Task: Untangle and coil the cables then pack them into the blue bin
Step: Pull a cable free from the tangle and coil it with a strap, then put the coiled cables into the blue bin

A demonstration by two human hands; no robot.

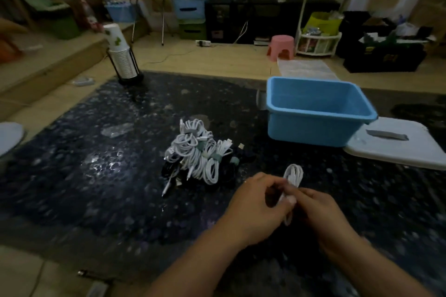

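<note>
Item: white cable (293, 176), coiled into a narrow loop, lower centre-right of the frame, pinched between the left hand (257, 210) and the right hand (321, 210), fingers of both curled round its middle, which they hide. Pile of cables (200, 157), white and black, some banded with pale ties, centre of the dark speckled table (96, 176); blue bin (316, 113) right of centre, white lid (395, 144) just beside it, cut off at the right edge. No writing legible anywhere; cup stack (120, 55), upper left, bears a blurred green mark.
</note>
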